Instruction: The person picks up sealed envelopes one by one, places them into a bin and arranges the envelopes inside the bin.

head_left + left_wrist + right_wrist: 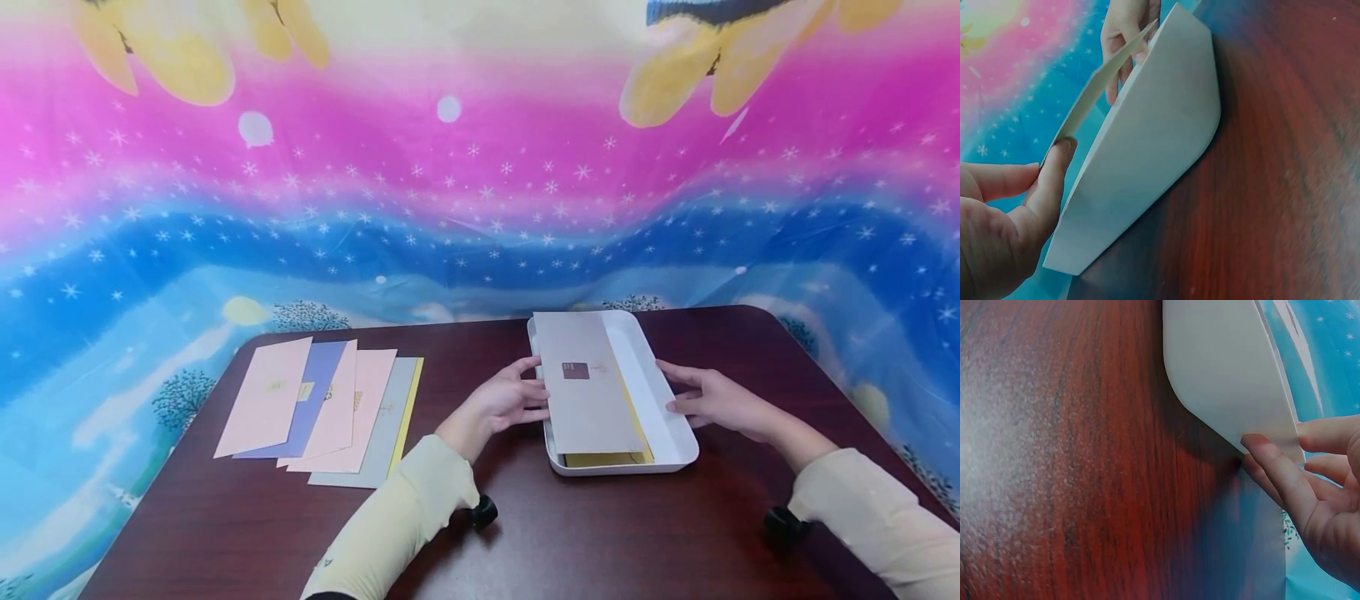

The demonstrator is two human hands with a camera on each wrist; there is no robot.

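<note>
"Around the work?"
"On the left of the wood-grained table (562,533), overlapping in a fan: a pale pink card (258,408), a periwinkle card (306,417), further pink cards (371,417), then a light gray card (386,433) with a yellow strip (408,400) along the right edge. Behind the table, a snowflake-patterned curtain (525,208)."
"Anything in the way?"
"Over the left part of the white tray (647,375) — a gray-beige card (592,408) with a dark square label (575,371), covering much of the tray floor and raised above the left rim. Underneath, a yellow layer (607,459), peeking out at the near end."
"And the left hand (504,400)?"
"Pinching the gray-beige card by the left edge, between thumb and fingers, just outside the tray."
"The right hand (705,396)?"
"Spread — with nearly straight fingers touching the tray's right side. Hard to tell how firmly."
</note>
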